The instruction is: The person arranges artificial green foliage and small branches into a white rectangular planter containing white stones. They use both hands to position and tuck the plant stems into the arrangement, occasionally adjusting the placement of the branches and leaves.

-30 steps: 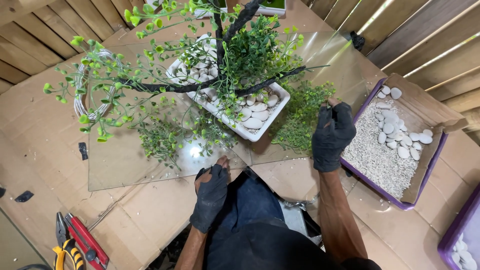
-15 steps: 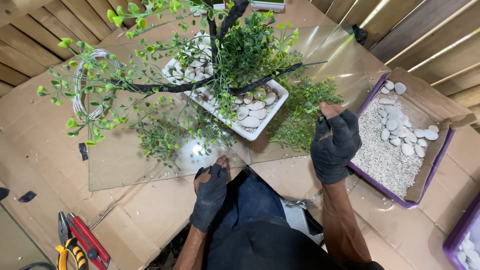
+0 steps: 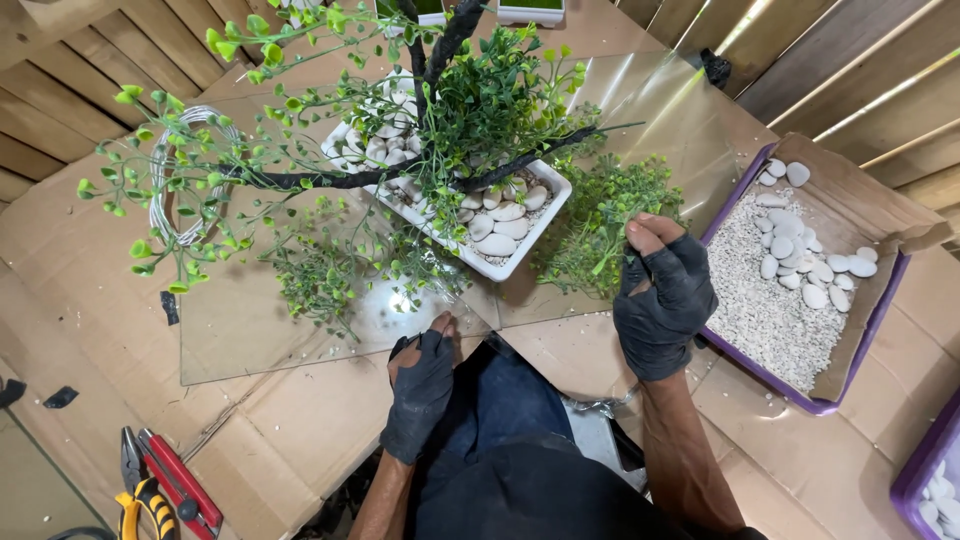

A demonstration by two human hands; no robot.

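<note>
An artificial tree with dark branches (image 3: pixel 300 180) and green leaves stands in a white rectangular pot (image 3: pixel 541 213) filled with white pebbles. The pot rests on a clear glass sheet (image 3: pixel 260 330). My right hand (image 3: pixel 662 300), in a black fingerless glove, is closed around a bunch of green foliage (image 3: pixel 600 225) just right of the pot. My left hand (image 3: pixel 422 385), gloved the same way, rests with fingers loosely curled on the glass sheet's near edge, holding nothing.
A purple tray (image 3: pixel 800 395) lined with cardboard holds white gravel and pebbles at right. A coil of silvery wire (image 3: pixel 170 215) lies left under the branches. Red and yellow-handled pliers (image 3: pixel 150 490) lie at lower left. Cardboard covers the floor; wooden slats surround it.
My right hand has risen slightly toward the foliage beside the pot. My left hand stays on the glass edge. The view has shifted a little.
</note>
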